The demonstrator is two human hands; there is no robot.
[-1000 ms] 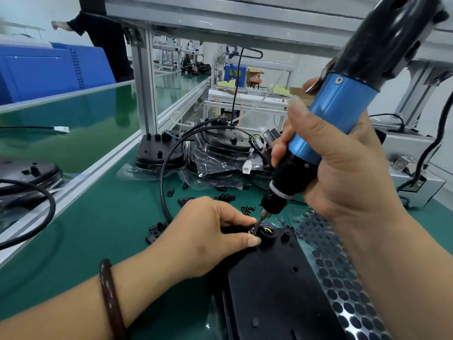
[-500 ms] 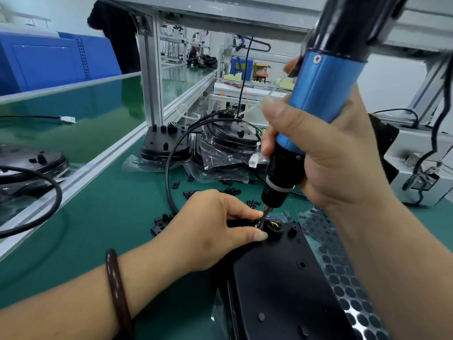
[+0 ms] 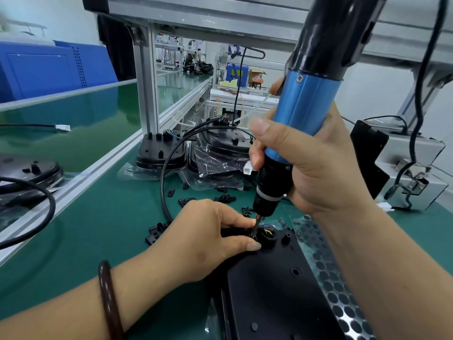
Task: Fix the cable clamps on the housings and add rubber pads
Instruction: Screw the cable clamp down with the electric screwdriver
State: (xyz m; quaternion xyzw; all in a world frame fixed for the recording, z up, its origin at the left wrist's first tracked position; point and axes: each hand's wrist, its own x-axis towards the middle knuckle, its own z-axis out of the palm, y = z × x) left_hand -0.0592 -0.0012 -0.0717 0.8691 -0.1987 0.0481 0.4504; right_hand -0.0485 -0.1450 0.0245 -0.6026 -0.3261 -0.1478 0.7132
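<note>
A black housing (image 3: 274, 295) lies on the green mat in front of me. My left hand (image 3: 208, 239) pinches a small black cable clamp (image 3: 235, 233) against the housing's far end, beside coloured wires (image 3: 267, 231) in a round opening. My right hand (image 3: 316, 165) grips a blue and black electric screwdriver (image 3: 301, 119), held nearly upright, with its bit tip down on the clamp between my left thumb and forefinger. A sheet of round black rubber pads (image 3: 340, 298) lies to the right of the housing, partly under my right forearm.
Loose black clamps (image 3: 157, 233) and screws (image 3: 246, 211) are scattered on the mat. Bagged housings (image 3: 161, 153) are stacked at the back by an aluminium post (image 3: 145, 89). A black cable (image 3: 166, 173) loops toward my left hand. A grey box (image 3: 416, 177) stands at right.
The screwdriver has come more upright and its bit stays on the clamp. My left hand keeps its pinch. The view has shifted slightly closer.
</note>
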